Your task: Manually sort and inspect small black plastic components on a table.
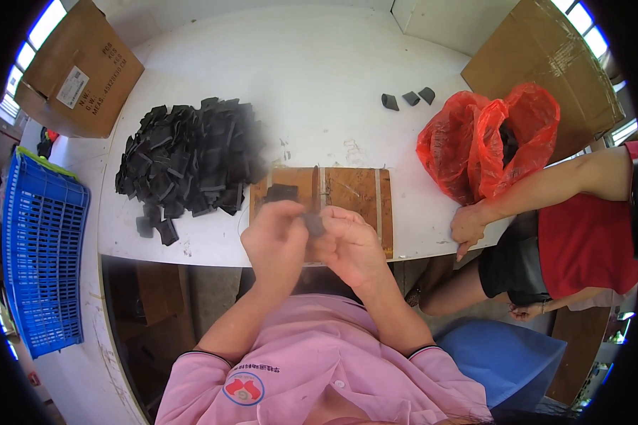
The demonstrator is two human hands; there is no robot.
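Both my hands meet over the near part of a brown wooden board (365,188) with pale strips. Between them is a small dark fabric-like piece (313,225), somewhat blurred. My left hand (273,237) pinches one side of it, and the fingers of my right hand (351,241) are closed on the other. Just beyond my left fingers, a black piece (282,193) lies on the board. To the left rises a big heap of similar flat black pieces (181,156), with a few loose ones at its near edge.
A red plastic bag (468,142) stands at the right, near a co-worker's hand (468,227) on the table edge. Three black pieces (410,98) lie behind it. Cardboard boxes (85,71) flank the white table (290,64); a blue basket (46,248) is far left.
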